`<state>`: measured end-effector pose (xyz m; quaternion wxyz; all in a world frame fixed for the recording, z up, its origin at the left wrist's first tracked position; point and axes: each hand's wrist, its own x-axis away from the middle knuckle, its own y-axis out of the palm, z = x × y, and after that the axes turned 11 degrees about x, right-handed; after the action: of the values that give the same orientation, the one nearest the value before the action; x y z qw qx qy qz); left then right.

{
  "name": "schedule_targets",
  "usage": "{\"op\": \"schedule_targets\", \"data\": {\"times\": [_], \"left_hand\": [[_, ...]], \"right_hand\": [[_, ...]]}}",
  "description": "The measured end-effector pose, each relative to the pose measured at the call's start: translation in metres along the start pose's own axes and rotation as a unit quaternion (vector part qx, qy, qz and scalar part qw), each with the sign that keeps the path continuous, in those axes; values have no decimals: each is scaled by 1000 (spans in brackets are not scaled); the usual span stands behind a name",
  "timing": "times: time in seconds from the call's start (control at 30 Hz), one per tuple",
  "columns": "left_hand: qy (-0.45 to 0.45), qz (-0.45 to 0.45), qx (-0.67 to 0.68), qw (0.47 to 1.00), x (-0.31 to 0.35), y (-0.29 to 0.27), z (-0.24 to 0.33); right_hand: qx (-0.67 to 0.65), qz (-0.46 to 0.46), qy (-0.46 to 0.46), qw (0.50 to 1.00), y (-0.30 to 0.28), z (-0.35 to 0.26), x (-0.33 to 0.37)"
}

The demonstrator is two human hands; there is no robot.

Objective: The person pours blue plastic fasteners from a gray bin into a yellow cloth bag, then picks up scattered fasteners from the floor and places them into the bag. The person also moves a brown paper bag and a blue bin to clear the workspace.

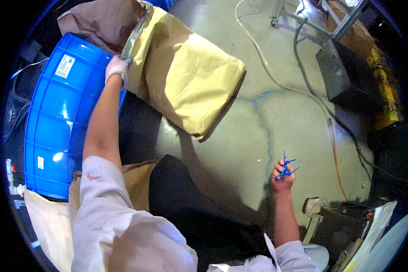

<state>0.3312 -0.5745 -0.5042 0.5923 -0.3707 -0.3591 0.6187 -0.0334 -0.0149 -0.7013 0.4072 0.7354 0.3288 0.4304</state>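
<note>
My left hand, in a whitish glove, reaches far forward at the left. Its fingers close on the folded rim of a large paper sack, yellowish on the outside with a brown part beyond the hand. The sack lies on the floor, and its contents cannot be seen. Low on the right, my bare right hand is closed round several thin, pointed blue plastic pieces. They stick out between the fingers in different directions. This hand is held above the floor, apart from the sack.
A big blue plastic crate stands along the left, beside my left forearm. Hoses and cables trail over the grey floor. At the right are a dark box and a yellow part. More brown paper lies near my left sleeve.
</note>
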Motion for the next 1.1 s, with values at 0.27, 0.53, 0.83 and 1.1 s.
{"op": "schedule_targets", "data": {"times": [0.27,0.53,0.83,1.1], "left_hand": [[309,5,-73,948,189,38,103],[444,-114,-103,883,332,-38,176],[257,-231,67,936,404,-79,202],[196,-323,116,919,480,-77,210]], "right_hand": [[-25,-9,44,999,106,-25,-22],[57,-136,169,975,290,-69,37],[164,-146,456,863,448,8,57],[829,-267,399,287,361,108,-6]]}}
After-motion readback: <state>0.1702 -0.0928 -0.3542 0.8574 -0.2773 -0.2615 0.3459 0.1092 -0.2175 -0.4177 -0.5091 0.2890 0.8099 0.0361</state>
